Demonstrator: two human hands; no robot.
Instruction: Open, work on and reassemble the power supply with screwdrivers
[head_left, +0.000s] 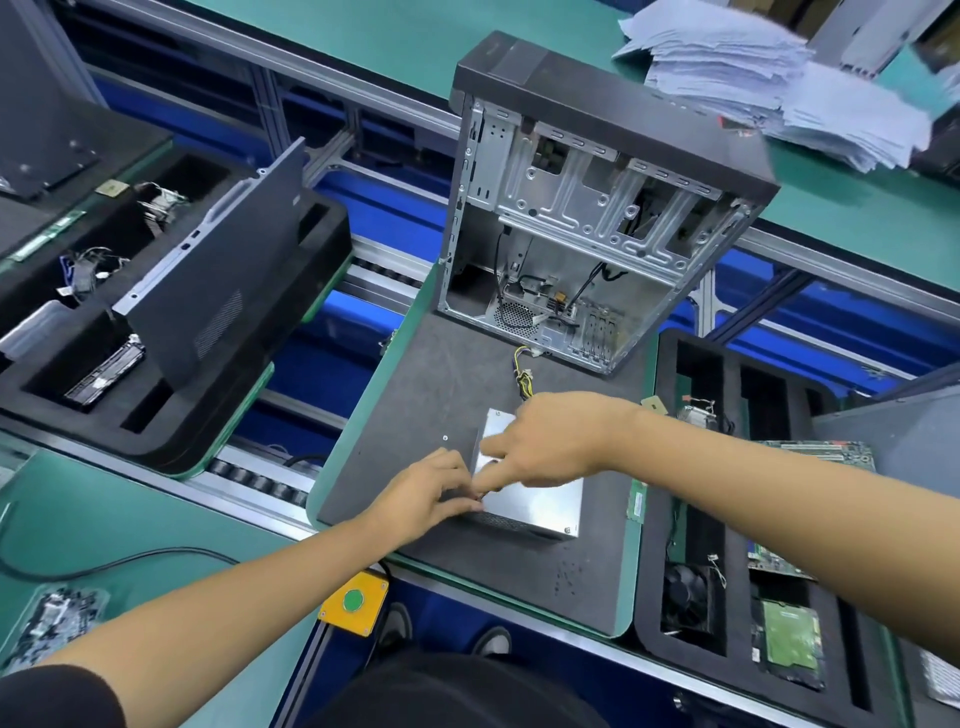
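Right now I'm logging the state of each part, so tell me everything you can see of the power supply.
The power supply is a boxy unit in bare silvery sheet metal, lying flat on the dark foam mat in front of the open computer case. Its near side shows a dark perforated grille, and a screw sits at the near right corner of the top. Yellow and black cables lead from its far end toward the case. The left hand touches its left edge; the right hand rests on top, forefinger extended.
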